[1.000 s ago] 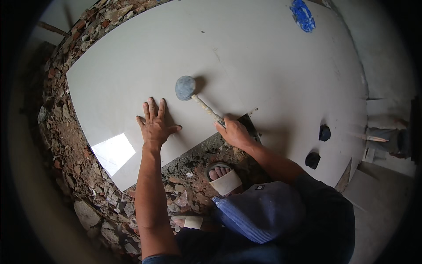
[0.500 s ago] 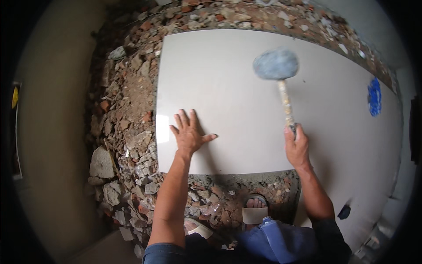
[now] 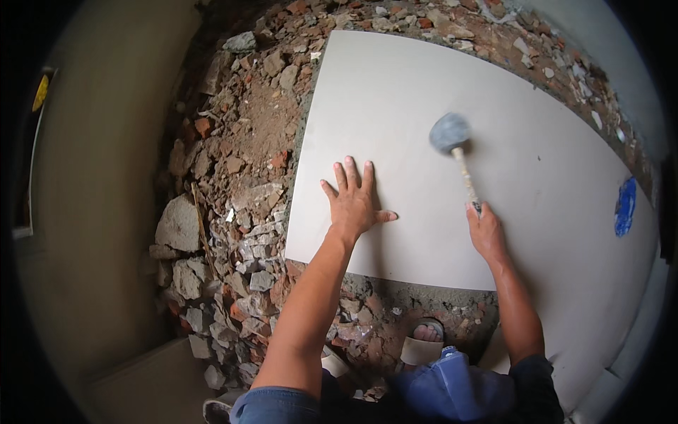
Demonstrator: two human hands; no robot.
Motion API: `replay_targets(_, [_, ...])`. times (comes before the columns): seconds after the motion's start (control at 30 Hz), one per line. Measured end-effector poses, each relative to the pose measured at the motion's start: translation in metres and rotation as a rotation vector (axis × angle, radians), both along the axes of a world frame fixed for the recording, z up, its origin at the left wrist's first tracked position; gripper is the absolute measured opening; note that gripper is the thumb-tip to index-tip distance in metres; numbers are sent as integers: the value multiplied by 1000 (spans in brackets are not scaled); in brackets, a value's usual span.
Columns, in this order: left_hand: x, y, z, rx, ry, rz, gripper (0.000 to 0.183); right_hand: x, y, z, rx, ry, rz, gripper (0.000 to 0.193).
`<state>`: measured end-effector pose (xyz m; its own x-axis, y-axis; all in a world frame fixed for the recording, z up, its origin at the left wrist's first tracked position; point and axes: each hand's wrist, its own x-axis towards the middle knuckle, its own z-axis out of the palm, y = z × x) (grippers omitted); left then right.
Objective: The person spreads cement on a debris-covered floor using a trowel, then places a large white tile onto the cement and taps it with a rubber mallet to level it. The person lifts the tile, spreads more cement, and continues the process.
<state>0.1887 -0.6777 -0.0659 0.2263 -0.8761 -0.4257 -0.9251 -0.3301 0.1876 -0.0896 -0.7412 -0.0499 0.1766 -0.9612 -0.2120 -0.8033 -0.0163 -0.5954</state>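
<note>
L hand (image 3: 355,210) lies palm down on the big, smooth, off-white flat slab (image 3: 395,92), fingers spread, thumb out to the R; grip open, nothing held. R hand (image 3: 487,234) is closed round the lower end of the pale, stained handle of the grey round-headed mallet (image 3: 450,132). Mallet is over the mid part of the slab, R of L hand & further off, handle slanting down to R hand. Its head is a bit blurred w/ a shadow close by; can't tell if it's touching the slab or just above

Slab fills centre & R of view, its L edge beside a bed of loose brown-red brick & stone rubble (image 3: 272,106), which also runs along the far edge. Strip of rough dark-grey mortar (image 3: 438,295) shows along the near edge, btwn slab & more rubble. Streaky bright-blue patch (image 3: 625,207) on the slab, far R. Big pale-grey stone chunk (image 3: 178,222) in the rubble, lower L, w/ a thin light-brown stick (image 3: 203,230) just beside it. Foot in an open-toed beige sandal (image 3: 422,350) nr bottom, blue fabric (image 3: 455,381) just below it. Plain grey-brown wall (image 3: 106,177) at L
</note>
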Motion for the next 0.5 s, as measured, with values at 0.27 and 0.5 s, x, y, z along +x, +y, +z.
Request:
replay_targets(0.27, [-6, 4, 1, -47, -53, 59, 120, -51, 41, -9, -125, 240, -12, 38])
replay_targets(0.5, [-40, 84, 6, -137, 336, 108, 81, -123, 114, 9, -49, 28, -283, 37])
